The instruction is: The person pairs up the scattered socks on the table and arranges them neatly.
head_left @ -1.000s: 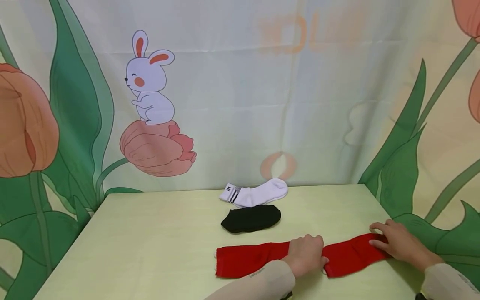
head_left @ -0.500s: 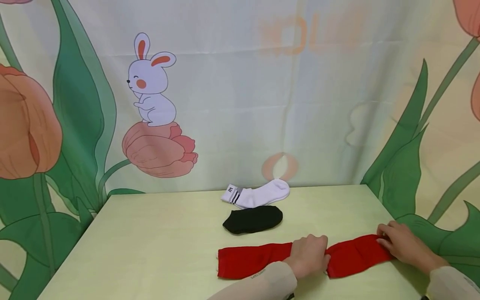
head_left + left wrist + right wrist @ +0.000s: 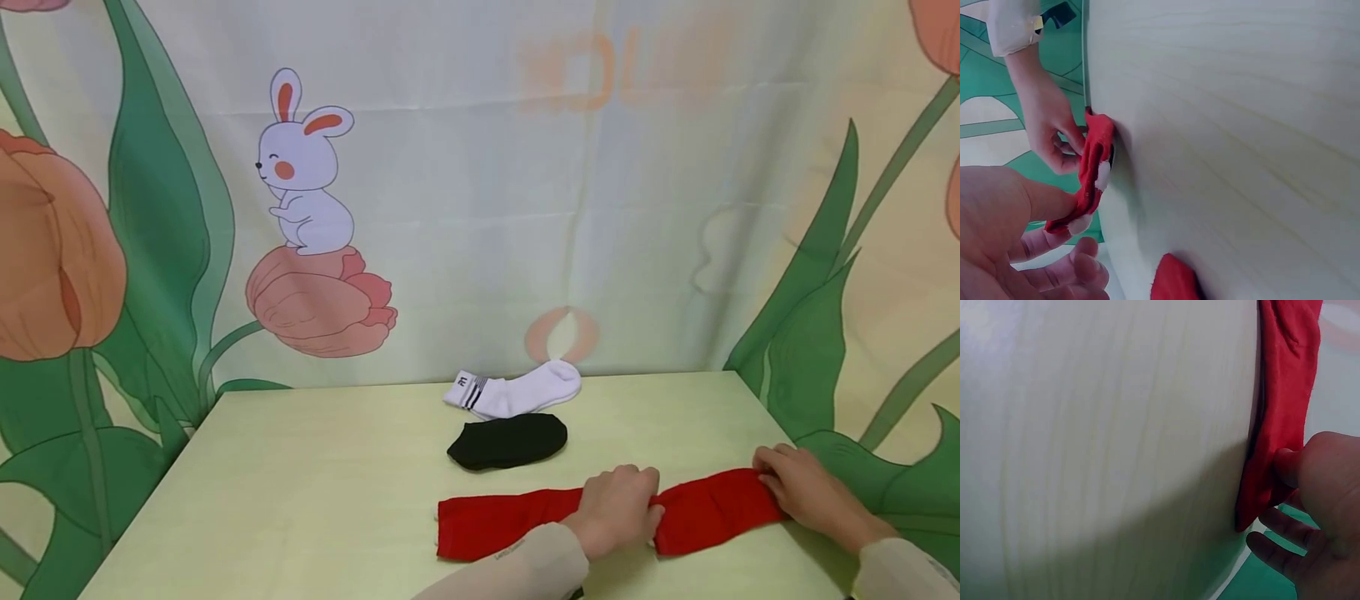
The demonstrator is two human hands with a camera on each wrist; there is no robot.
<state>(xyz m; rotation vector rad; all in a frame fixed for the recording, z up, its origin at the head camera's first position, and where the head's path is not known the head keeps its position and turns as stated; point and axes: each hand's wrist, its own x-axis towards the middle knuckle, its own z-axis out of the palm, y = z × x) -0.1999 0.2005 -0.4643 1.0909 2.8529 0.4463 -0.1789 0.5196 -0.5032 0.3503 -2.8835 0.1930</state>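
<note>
Two red socks lie end to end near the table's front in the head view. My left hand (image 3: 617, 510) pinches the near-left end of the right red sock (image 3: 712, 508) between thumb and finger; white fluffy bits (image 3: 1080, 224) show along that end in the left wrist view. My right hand (image 3: 813, 496) pinches the same sock's far right end, its thumb on top in the right wrist view. The left red sock (image 3: 491, 523) lies flat, its right end hidden behind my left hand and forearm.
Behind the red socks lies a black ankle sock (image 3: 510, 442). A white sock (image 3: 517, 392) with dark stripes lies beyond it, at the back edge of the pale yellow table (image 3: 300, 483). A printed curtain (image 3: 465, 208) hangs behind the table.
My right hand has shifted slightly right and closed its spread fingers onto the sock's end. The left hand stays at the other end. The view has shifted slightly.
</note>
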